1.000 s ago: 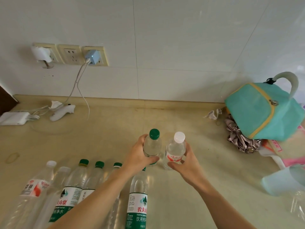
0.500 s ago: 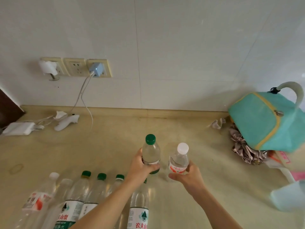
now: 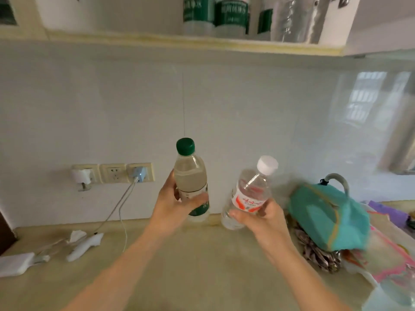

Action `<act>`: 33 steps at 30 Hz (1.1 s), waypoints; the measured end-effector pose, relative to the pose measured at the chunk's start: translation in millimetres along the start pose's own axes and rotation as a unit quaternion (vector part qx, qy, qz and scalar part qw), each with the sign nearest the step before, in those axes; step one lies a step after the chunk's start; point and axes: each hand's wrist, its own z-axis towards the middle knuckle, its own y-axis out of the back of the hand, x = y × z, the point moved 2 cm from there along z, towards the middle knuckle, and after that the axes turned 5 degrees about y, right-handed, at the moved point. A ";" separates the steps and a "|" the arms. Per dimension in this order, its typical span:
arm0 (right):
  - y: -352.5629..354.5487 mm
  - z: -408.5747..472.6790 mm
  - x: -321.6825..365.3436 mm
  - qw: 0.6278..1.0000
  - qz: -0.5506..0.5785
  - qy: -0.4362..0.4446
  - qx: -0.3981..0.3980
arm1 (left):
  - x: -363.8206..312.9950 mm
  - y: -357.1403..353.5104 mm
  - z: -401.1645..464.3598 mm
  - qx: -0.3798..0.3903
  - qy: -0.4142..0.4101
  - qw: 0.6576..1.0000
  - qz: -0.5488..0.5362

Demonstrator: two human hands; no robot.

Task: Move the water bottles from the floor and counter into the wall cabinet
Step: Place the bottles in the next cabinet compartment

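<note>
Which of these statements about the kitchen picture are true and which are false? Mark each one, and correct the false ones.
1. The left hand holds a clear plastic bottle with a green cap. True.
2. The right hand holds a clear plastic bottle with a blue cap. False: its bottle with the red and white label has a white cap.
3. Both held bottles stand on the beige counter. False: both are lifted off it.
4. Green-labelled bottles already stand in the wall cabinet. True.
5. The teal zipped bag hangs on the wall. False: it lies at the counter's right end.
</note>
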 end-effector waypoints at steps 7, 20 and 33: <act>-25.7 30.4 164.9 0.981 -0.002 0.191 -0.020 | -152.2 47.9 15.5 -0.004 -0.198 0.979 -0.045; -8.5 88.5 374.5 0.939 -0.067 0.331 -0.068 | -346.7 71.5 64.3 0.006 -0.402 0.915 -0.029; -76.5 161.9 363.9 0.957 -0.161 0.242 0.000 | -342.3 96.6 136.6 -0.093 -0.212 0.965 0.119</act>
